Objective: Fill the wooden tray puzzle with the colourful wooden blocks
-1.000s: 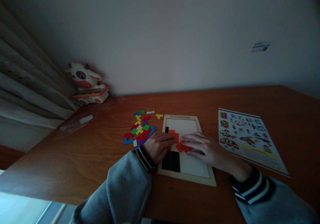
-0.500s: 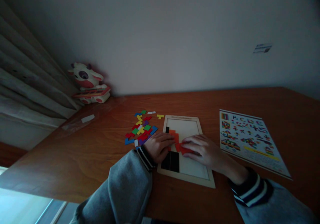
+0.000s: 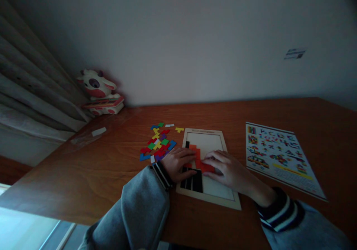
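A pale framed puzzle board (image 3: 220, 203) lies in front of me, with black pieces (image 3: 197, 182) in its lower left and a black strip at its upper left. Orange-red pieces (image 3: 198, 154) lie on the board between my hands. My left hand (image 3: 177, 164) rests over the board's left side, fingers spread across the orange and black pieces. At the middle of the board, my right hand (image 3: 224, 168) has its thumb and fingers closed on a red-orange piece (image 3: 208, 167), which touches the orange ones. The fingers partly cover these pieces.
Several colourful loose pieces (image 3: 157, 145) lie left of the board, a yellow one (image 3: 179, 130) near its top corner. A printed pattern sheet (image 3: 281, 157) is on the right. A cow toy (image 3: 99, 92) stands at the back left, near a curtain (image 3: 36, 83).
The red-orange piece has come up against the orange ones. My left thumb has extended to the right over the black pieces, which now show gaps between them.
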Available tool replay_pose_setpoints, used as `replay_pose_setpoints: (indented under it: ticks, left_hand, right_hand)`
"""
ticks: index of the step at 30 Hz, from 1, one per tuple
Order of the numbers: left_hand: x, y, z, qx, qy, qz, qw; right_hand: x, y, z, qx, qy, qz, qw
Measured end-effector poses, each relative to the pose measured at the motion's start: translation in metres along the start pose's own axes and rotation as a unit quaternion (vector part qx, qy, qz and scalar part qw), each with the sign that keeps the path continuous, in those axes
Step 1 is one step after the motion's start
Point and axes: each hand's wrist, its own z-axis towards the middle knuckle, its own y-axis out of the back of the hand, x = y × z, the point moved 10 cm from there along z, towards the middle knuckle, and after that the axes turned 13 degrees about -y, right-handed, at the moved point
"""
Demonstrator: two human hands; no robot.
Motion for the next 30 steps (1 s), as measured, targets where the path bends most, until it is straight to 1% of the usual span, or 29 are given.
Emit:
replay_pose_setpoints:
  ticks: [3,10,15,20,25,28,30]
  left_hand:
    - [-0.002,0.000,0.001,-0.002,-0.004,0.006,1.000]
    - [-0.003,0.000,0.002,0.019,0.009,-0.001,1.000]
    - [-0.003,-0.001,0.002,0.027,0.010,-0.011,1.000]
    - [-0.003,-0.002,0.001,0.029,0.007,-0.013,0.999]
    - [-0.003,-0.002,0.001,0.028,0.007,-0.007,1.000]
    - [-0.003,-0.002,0.001,0.027,0.006,-0.004,1.000]
    - [-0.004,-0.002,0.001,0.026,0.003,-0.005,1.000]
  right_hand:
    - [-0.003,0.002,-0.001,0.006,-0.010,0.004,1.000]
    - [-0.016,0.004,-0.003,0.029,-0.024,0.008,0.999]
    - [-0.013,0.008,-0.004,0.039,-0.021,0.026,0.999]
    - [-0.010,0.004,-0.005,0.064,-0.022,0.018,0.998]
    - [-0.015,0.000,-0.007,0.077,-0.031,0.030,0.996]
    - [-0.016,-0.002,-0.007,0.071,-0.035,0.034,0.996]
    - [-0.015,-0.001,-0.005,0.049,-0.032,0.032,0.998]
